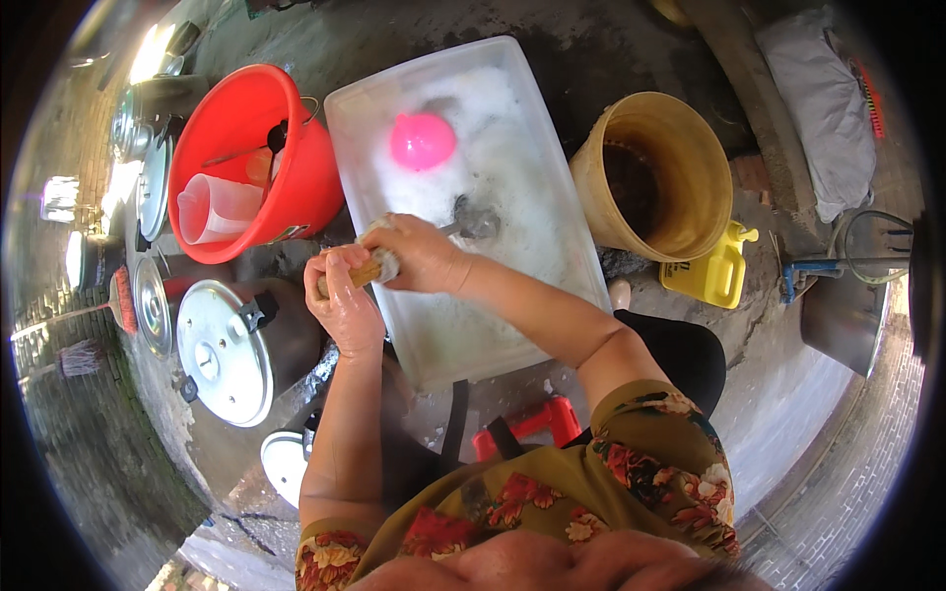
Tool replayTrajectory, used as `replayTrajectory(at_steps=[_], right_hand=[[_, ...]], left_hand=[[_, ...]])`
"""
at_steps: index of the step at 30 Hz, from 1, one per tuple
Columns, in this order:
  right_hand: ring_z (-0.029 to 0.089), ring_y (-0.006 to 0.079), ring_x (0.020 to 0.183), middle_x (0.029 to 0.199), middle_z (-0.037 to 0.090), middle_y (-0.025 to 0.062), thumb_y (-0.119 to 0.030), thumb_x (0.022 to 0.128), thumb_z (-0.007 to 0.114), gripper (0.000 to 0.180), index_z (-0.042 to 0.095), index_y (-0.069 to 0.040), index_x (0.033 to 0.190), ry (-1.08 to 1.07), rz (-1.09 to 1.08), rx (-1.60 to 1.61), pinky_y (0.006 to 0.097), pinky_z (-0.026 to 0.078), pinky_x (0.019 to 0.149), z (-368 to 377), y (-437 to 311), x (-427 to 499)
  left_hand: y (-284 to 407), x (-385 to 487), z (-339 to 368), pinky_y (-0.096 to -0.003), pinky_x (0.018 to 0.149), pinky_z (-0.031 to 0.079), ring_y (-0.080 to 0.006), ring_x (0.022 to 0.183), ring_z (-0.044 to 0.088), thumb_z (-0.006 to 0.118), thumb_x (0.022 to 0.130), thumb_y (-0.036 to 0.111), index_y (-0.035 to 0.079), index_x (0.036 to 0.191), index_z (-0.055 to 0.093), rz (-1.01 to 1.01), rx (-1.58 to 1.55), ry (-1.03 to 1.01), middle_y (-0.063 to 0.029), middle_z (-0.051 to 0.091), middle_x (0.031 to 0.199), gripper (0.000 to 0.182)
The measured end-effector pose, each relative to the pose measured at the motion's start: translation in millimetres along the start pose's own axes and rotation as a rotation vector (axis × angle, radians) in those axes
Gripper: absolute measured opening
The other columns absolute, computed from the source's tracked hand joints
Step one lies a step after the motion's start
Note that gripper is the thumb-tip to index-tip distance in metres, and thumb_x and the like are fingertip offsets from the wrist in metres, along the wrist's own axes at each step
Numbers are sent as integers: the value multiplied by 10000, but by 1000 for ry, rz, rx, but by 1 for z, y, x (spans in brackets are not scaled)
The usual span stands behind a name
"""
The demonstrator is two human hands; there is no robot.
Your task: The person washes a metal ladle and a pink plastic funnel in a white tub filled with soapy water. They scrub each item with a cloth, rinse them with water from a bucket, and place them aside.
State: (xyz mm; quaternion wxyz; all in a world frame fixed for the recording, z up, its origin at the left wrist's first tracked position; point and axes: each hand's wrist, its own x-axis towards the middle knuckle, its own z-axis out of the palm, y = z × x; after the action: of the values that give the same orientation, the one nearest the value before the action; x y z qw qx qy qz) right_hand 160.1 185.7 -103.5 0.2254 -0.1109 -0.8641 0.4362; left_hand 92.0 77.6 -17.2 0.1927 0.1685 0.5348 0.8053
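Observation:
My left hand (346, 295) grips the wooden handle (358, 277) of a utensil over the near left edge of a translucent plastic tub (414, 362). My right hand (417, 255) is closed around the same utensil with a wet, pale cloth or sponge (386, 264). Beyond my right hand a dark metal part (475, 221), seemingly the utensil's far end, shows above the suds. White foam (517, 177) covers much of the cloudy water. A bright pink plastic bowl or dipper (423, 142) floats in the foam at the far left.
A red bucket (325, 177) holding a plastic jug (218, 209) and utensils stands left. Right are a yellowish bucket (591, 173) and a yellow jerrycan (709, 275). Large lidded pots (225, 353) line the left side. A red stool (558, 421) is beneath me.

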Motion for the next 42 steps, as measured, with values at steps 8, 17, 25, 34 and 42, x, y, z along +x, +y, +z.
replayTrajectory(at_steps=[8, 17, 25, 34, 42], right_hand=[[551, 330, 988, 1007, 581, 105, -199, 582, 812, 442, 583, -159, 958, 10, 240, -351, 446, 458, 854, 16, 97, -28], [511, 375, 1090, 1175, 499, 163, -203, 710, 752, 570, 489, -172, 1214, 64, 798, -646, 450, 446, 926, -8, 175, -130], [427, 348, 1216, 1340, 412, 178, -252, 768, 718, 579, 491, -143, 1289, -107, 1099, -687, 445, 414, 965, 39, 135, -250], [576, 201, 1031, 1073, 631, 79, -272, 842, 675, 329, 632, -48, 1079, 265, 993, 1102, 321, 444, 890, -50, 36, -133], [583, 235, 1013, 1195, 539, 109, -260, 748, 757, 426, 615, -120, 1124, 306, 154, 627, 360, 480, 865, -72, -74, -48]], left_hand=[[-3, -4, -5, -383, 847, 453, -219, 828, 598, 538, 937, 102, 38, 829, 488, -127, -32, 72, -80, 587, 768, 136], [-20, -11, 10, -355, 898, 434, -206, 891, 594, 521, 964, 124, 33, 843, 497, -200, 23, -58, -86, 602, 836, 153], [-26, -8, 18, -328, 880, 432, -187, 936, 575, 583, 937, 116, 57, 949, 477, -194, -101, -32, -96, 616, 941, 122], [-73, -10, 14, -365, 898, 476, -213, 1000, 580, 639, 908, 186, 57, 1035, 515, -505, -102, 7, -134, 629, 1049, 220], [-106, -23, 5, -360, 1017, 414, -216, 1213, 487, 500, 964, 332, 114, 1319, 459, -781, -489, -201, -70, 477, 1364, 418]])
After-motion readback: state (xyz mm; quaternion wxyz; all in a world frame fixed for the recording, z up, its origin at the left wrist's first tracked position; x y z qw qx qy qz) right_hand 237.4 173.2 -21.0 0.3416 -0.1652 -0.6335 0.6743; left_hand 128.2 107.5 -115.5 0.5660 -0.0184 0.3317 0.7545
